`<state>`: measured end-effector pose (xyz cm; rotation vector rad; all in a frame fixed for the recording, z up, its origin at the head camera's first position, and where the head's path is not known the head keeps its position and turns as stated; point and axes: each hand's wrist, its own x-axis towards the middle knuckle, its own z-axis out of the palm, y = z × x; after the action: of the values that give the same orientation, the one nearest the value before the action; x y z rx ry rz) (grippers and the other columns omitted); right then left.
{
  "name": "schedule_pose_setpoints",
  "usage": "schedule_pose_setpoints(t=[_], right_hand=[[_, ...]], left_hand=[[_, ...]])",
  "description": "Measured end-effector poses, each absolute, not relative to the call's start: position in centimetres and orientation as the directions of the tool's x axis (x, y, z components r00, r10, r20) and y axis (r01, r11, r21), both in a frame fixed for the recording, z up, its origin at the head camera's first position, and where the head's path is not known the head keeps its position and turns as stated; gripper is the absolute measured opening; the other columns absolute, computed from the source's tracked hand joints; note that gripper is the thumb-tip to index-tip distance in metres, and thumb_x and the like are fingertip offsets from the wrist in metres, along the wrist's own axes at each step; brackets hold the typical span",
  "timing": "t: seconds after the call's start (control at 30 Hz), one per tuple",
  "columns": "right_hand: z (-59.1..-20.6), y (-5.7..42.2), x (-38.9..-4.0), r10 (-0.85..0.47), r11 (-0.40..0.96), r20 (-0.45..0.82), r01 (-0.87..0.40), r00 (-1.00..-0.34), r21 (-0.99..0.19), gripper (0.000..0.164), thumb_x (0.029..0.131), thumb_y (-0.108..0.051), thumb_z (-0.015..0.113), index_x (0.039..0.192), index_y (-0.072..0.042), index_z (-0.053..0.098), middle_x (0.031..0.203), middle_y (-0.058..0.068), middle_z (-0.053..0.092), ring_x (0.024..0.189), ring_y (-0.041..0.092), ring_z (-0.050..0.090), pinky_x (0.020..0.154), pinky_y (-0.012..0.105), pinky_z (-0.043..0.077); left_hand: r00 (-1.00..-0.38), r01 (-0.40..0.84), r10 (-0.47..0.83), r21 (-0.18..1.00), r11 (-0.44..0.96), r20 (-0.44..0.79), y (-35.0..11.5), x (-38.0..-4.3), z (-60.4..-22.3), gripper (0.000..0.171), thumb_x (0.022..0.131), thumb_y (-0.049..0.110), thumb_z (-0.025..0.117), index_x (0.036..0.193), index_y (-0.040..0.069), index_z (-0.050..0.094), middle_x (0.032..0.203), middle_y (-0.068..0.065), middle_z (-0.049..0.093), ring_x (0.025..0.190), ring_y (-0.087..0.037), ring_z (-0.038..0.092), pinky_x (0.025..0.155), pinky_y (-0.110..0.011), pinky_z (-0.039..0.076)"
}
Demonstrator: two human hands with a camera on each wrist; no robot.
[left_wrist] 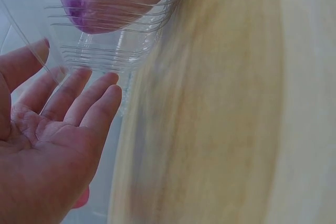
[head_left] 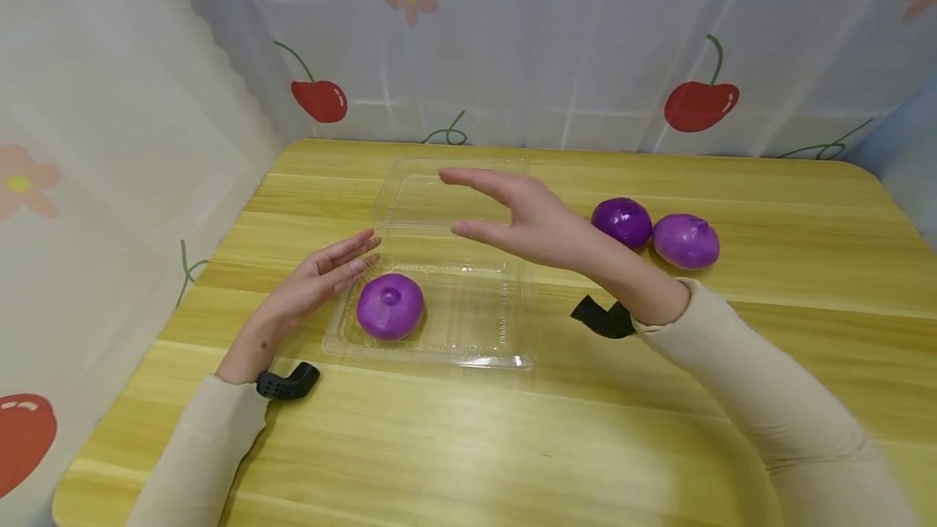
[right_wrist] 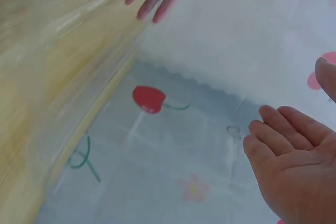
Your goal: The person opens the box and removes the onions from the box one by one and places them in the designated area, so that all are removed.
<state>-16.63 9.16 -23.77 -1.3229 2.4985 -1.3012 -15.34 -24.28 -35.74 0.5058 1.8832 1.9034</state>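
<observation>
A clear plastic clamshell box (head_left: 468,311) lies opened flat on the table, its lid (head_left: 413,198) folded back toward the curtain. In the left part of its base sits a shiny purple onion (head_left: 390,307) with a small nub on top. My left hand (head_left: 316,281) is beside the box's left wall, fingers extended; in the left wrist view the fingertips (left_wrist: 111,78) are right at the ribbed wall (left_wrist: 102,53). Over the lid, my right hand (head_left: 530,218) holds nothing, its fingers straight and the thumb spread apart. The right wrist view shows its palm (right_wrist: 299,174) bare.
To the right of the box, behind my right forearm, a dark purple onion (head_left: 622,220) and a lighter one (head_left: 686,242) sit side by side on the wooden table (head_left: 468,446). Curtains (head_left: 527,47) printed with cherries and flowers hang along the table's back and left edges.
</observation>
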Motion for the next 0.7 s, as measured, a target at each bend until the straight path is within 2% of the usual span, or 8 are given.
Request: schedule_pose_setpoints(t=[0.37, 0.6, 0.7], right_hand=[[-26.0, 2.7, -17.7, -0.742, 0.251, 0.280, -0.640, -0.609, -0.726, 0.055, 0.092, -0.029, 0.061, 0.140, -0.006, 0.043, 0.139, 0.005, 0.046, 0.128, 0.009, 0.036, 0.105, 0.021, 0.028], [-27.9, 0.7, -18.0, -0.771, 0.241, 0.221, -0.593, -0.598, -0.768, 0.055, 0.091, -0.027, 0.063, 0.137, -0.003, 0.046, 0.137, 0.008, 0.047, 0.127, 0.013, 0.040, 0.103, 0.021, 0.030], [-28.5, 0.2, -18.1, -0.796, 0.256, 0.178, -0.588, -0.578, -0.767, 0.053, 0.092, -0.027, 0.063, 0.136, -0.002, 0.046, 0.137, 0.009, 0.048, 0.125, 0.014, 0.042, 0.102, 0.020, 0.032]], left_hand=[[-0.846, -0.045, 0.532, 0.999, 0.020, -0.049, -24.5, -15.5, -35.9, 0.052, 0.102, 0.008, 0.039, 0.149, 0.003, 0.017, 0.152, -0.015, 0.019, 0.136, -0.029, 0.023, 0.109, -0.034, 0.023], [-0.861, -0.047, 0.505, 0.998, 0.040, -0.061, -24.4, -15.4, -35.9, 0.052, 0.101, 0.008, 0.040, 0.149, 0.005, 0.019, 0.152, -0.011, 0.020, 0.135, -0.023, 0.026, 0.108, -0.033, 0.025], [-0.864, -0.047, 0.500, 0.998, 0.031, -0.056, -24.5, -15.4, -35.9, 0.052, 0.101, 0.007, 0.040, 0.149, 0.003, 0.018, 0.152, -0.013, 0.020, 0.135, -0.024, 0.026, 0.107, -0.032, 0.027]])
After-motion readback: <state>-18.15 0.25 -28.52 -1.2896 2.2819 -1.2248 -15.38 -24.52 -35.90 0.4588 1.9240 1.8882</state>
